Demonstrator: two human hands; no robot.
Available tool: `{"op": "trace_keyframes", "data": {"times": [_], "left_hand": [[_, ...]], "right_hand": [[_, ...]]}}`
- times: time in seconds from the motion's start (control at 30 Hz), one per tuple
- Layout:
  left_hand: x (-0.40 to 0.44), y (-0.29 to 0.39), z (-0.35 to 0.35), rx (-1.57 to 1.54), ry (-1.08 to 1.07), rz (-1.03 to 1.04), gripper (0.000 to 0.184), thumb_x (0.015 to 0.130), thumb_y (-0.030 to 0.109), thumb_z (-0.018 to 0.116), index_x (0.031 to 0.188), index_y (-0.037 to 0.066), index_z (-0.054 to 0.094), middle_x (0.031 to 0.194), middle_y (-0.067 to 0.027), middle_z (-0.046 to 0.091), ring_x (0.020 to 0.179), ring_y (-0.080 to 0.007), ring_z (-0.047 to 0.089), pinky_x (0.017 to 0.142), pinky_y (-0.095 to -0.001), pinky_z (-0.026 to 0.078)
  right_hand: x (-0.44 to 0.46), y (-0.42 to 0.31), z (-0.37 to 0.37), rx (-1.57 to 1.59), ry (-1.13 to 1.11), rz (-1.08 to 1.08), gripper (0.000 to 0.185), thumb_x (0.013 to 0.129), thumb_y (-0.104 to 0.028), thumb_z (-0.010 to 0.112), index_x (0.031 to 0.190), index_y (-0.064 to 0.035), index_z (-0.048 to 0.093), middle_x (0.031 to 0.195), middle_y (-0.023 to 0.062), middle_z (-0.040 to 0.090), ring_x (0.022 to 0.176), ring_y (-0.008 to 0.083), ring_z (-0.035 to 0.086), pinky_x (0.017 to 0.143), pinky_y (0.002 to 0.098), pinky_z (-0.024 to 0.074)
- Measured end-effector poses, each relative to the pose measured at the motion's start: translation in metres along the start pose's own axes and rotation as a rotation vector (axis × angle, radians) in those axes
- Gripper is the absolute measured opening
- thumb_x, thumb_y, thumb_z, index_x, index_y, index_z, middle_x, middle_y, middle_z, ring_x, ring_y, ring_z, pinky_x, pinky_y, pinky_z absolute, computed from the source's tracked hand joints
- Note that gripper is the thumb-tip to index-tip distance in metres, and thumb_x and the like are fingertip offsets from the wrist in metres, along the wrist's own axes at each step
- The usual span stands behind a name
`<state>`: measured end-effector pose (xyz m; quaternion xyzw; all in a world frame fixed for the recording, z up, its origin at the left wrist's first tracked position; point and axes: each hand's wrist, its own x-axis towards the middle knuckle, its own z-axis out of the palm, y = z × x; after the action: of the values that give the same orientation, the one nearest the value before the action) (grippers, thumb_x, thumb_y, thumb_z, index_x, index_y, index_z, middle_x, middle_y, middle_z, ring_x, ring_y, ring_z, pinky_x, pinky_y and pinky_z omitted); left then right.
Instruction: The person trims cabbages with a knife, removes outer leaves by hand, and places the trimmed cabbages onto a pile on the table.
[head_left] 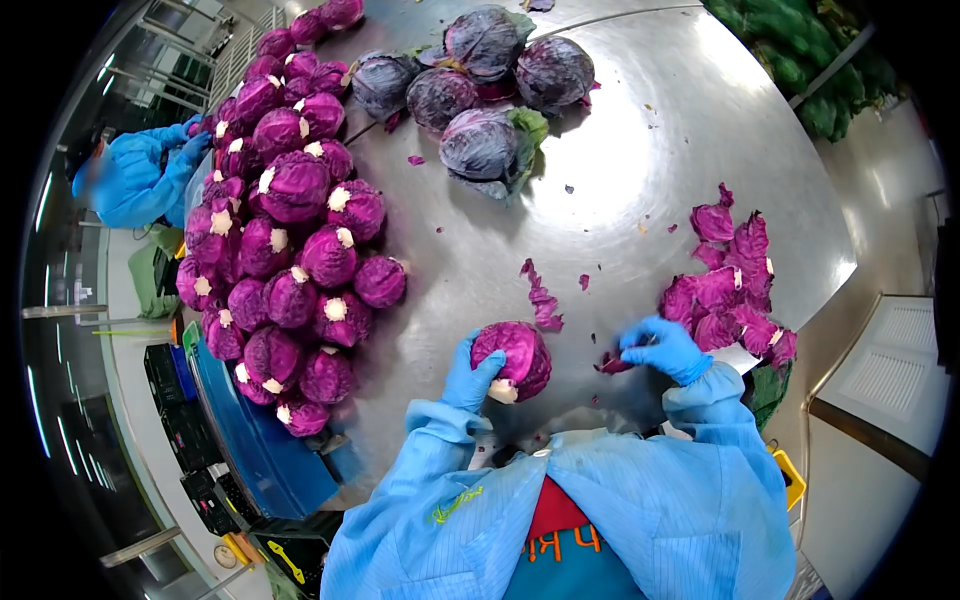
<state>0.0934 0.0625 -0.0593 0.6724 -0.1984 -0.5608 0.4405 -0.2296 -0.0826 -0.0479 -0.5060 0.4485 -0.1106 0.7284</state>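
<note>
Cabbage [515, 358] in left hand [468, 374], crates [190, 440] leftward

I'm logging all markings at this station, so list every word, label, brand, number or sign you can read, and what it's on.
No full text is legible.
Orange lettering on the clothing under the coat: partly covered, no whole word readable.
Green script on the coat: too small to read.
Round dial at lower left: markings too small.
</note>
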Motion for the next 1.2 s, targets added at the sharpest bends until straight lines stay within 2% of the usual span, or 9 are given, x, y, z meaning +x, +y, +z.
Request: {"op": "trace_keyframes", "data": {"times": [0.1,0.23,0.37,0.43,0.7,0.8,1.03,1.1,1.2], "left_hand": [[0.002,0.008,0.023,0.039,0.162,0.279,0.071,0.085,0.023,0.071,0.142,0.003,0.034,0.131,-0.0148,0.048,0.12,-0.0221,0.048,0.105,-0.0335,0.037],[-0.008,0.023,0.013,0.109,0.078,0.174,0.061,0.087,0.027,0.065,0.138,0.003,0.041,0.133,-0.0146,0.048,0.119,-0.0246,0.049,0.105,-0.0351,0.038],[0.001,-0.031,-0.014,-0.442,0.052,0.044,0.064,0.086,0.044,0.058,0.134,0.003,0.047,0.13,-0.0136,0.054,0.119,-0.0282,0.053,0.103,-0.0419,0.042],[-0.002,-0.035,-0.014,-0.543,0.037,0.028,0.062,0.086,0.044,0.058,0.133,0.004,0.048,0.131,-0.0127,0.053,0.12,-0.0282,0.052,0.103,-0.0434,0.043],[-0.021,0.028,0.049,0.334,0.441,0.625,0.053,0.091,0.026,0.055,0.137,0.003,0.042,0.134,-0.0113,0.049,0.125,-0.0256,0.045,0.108,-0.0375,0.033],[-0.003,0.011,0.034,0.273,0.164,0.581,0.042,0.096,0.025,0.049,0.129,0.001,0.053,0.137,-0.015,0.047,0.128,-0.0289,0.043,0.11,-0.0406,0.029],[-0.027,0.09,0.046,1.131,-0.391,0.679,0.111,0.054,0.04,0.085,0.146,0.009,0.033,0.145,-0.0276,0.028,0.131,-0.0433,0.031,0.112,-0.0473,0.024],[-0.022,0.085,0.048,1.234,-0.325,0.715,0.105,0.053,0.037,0.086,0.141,0.01,0.038,0.139,-0.0265,0.035,0.123,-0.0434,0.039,0.106,-0.0479,0.03],[-0.025,0.089,0.064,1.335,-0.221,0.675,0.101,0.05,0.035,0.087,0.135,0.007,0.04,0.134,-0.0242,0.04,0.116,-0.0407,0.044,0.099,-0.0471,0.037]], "right_hand": [[0.019,0.007,0.011,-0.472,0.544,-0.39,0.034,0.08,-0.004,0.068,0.114,-0.0067,0.062,0.106,0.0101,0.063,0.093,0.0224,0.063,0.078,0.0309,0.0508],[0.062,-0.017,0.08,-0.755,0.581,-0.831,0.041,0.081,-0.004,0.056,0.122,-0.0128,0.059,0.117,0.0135,0.061,0.104,0.032,0.06,0.094,0.0412,0.0461],[0.116,-0.024,0.103,-1.205,0.369,-0.496,0.043,0.091,-0.019,0.047,0.134,-0.0216,0.047,0.141,0.0098,0.046,0.132,0.0328,0.039,0.108,0.0649,0.0175],[0.157,-0.014,0.081,-1.264,0.652,-0.451,0.042,0.092,-0.023,0.045,0.133,-0.0232,0.048,0.144,0.0086,0.043,0.134,0.034,0.036,0.109,0.0663,0.0142],[0.083,-0.042,-0.068,-1.071,1.088,0.273,0.043,0.097,-0.038,0.037,0.139,-0.0336,0.04,0.153,0.0113,0.028,0.143,0.0366,0.017,0.105,0.0737,0.0024],[0.037,-0.011,-0.087,-0.925,1.156,0.407,0.041,0.095,-0.032,0.04,0.136,-0.04,0.041,0.154,0.0048,0.027,0.142,0.0408,0.018,0.1,0.0784,0.0036],[-0.077,0.073,-0.086,-0.778,1.361,0.515,0.049,0.093,-0.031,0.049,0.14,-0.0378,0.039,0.149,0.0093,0.034,0.135,0.0395,0.031,0.103,0.0639,0.0293],[-0.105,0.118,-0.096,-0.645,1.424,0.29,0.049,0.092,-0.024,0.053,0.139,-0.0307,0.044,0.14,0.0174,0.044,0.123,0.0365,0.047,0.104,0.0442,0.0376],[-0.117,0.09,-0.071,-1.065,1.562,0.635,0.054,0.091,-0.019,0.056,0.142,-0.0299,0.042,0.146,0.017,0.034,0.126,0.034,0.044,0.102,0.038,0.0381]]}}
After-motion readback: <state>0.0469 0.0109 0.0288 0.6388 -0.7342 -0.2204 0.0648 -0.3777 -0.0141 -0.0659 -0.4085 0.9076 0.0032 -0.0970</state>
